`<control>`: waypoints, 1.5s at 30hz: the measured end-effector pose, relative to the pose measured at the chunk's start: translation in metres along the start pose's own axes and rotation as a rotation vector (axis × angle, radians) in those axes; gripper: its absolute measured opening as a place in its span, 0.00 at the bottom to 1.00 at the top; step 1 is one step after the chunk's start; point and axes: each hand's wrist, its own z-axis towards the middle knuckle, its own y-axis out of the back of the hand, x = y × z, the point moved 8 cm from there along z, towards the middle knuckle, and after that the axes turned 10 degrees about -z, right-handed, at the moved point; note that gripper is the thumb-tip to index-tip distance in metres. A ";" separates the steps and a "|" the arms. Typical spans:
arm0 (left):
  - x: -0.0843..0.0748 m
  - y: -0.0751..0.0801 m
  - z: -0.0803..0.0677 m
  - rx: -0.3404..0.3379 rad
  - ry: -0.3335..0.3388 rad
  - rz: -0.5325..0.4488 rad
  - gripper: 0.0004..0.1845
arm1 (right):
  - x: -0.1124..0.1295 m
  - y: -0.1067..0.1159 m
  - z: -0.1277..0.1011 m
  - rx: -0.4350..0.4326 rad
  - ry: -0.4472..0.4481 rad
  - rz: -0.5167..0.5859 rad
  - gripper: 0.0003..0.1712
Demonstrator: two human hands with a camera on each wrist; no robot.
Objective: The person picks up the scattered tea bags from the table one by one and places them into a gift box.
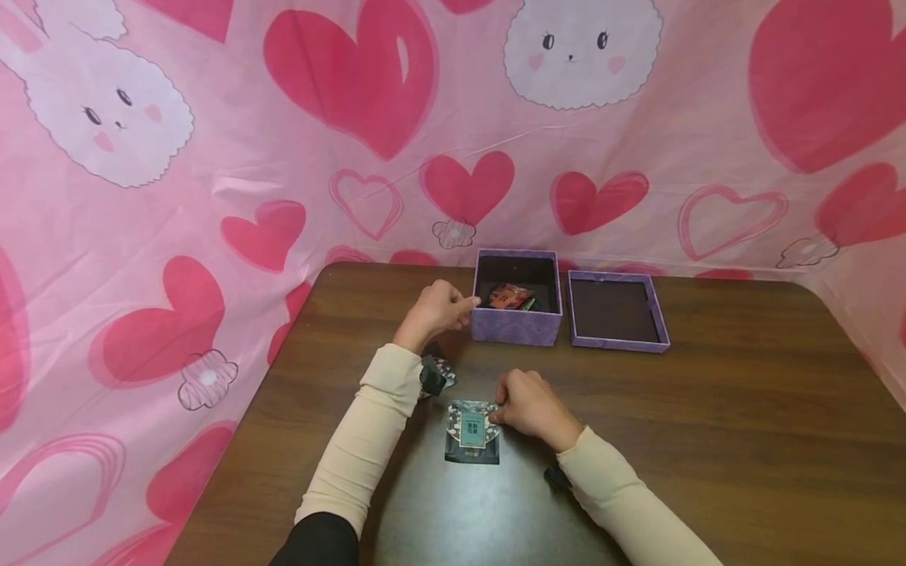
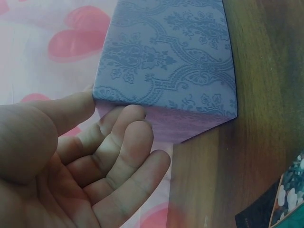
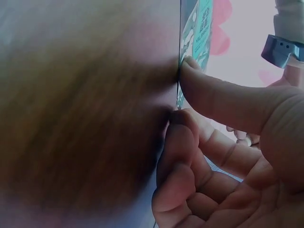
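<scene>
Forward, left hand (image 1: 436, 312) relaxed, fingertips touching purple box (image 1: 515, 326) corner; right hand (image 1: 527, 406) curled, pinching packet (image 1: 473, 432) edge on table (image 1: 708, 440)

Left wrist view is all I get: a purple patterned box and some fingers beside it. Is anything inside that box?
Observer: Yes. The head view shows the purple box open on top, with a small red packet lying inside.
Operator: Does it have a lid?
Observer: A matching lid lies upturned on the table, just right of the box.
Operator: What is the other hand doing?
Observer: The right hand touches the edge of a dark and teal packet lying flat on the table; its thumb tip presses that edge.
</scene>
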 end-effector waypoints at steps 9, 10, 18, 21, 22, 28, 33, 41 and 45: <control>-0.001 0.001 0.000 -0.021 -0.023 0.011 0.19 | -0.001 -0.002 0.004 0.018 0.019 0.040 0.17; -0.001 0.001 0.000 -0.021 -0.023 0.013 0.19 | -0.001 -0.002 0.003 0.016 0.023 0.043 0.17; 0.002 0.001 -0.001 -0.022 -0.021 0.022 0.20 | 0.004 -0.002 -0.001 0.024 0.036 0.038 0.14; 0.001 0.001 -0.001 -0.021 -0.023 0.022 0.21 | 0.005 -0.002 -0.001 0.024 0.038 0.022 0.14; 0.001 0.001 -0.001 -0.022 -0.025 0.022 0.21 | 0.006 -0.002 -0.001 0.016 0.041 0.012 0.15; -0.001 0.001 0.000 -0.024 -0.027 0.013 0.20 | 0.007 -0.001 0.001 -0.001 0.058 -0.016 0.16; 0.000 -0.001 0.000 -0.015 -0.016 -0.001 0.20 | 0.003 -0.003 0.001 0.010 0.040 0.032 0.16; 0.002 -0.001 -0.001 -0.020 -0.003 -0.013 0.19 | -0.001 0.004 -0.001 0.013 0.064 0.168 0.12; 0.001 -0.001 -0.001 -0.018 0.000 -0.017 0.19 | -0.002 0.005 -0.001 0.012 0.085 0.181 0.11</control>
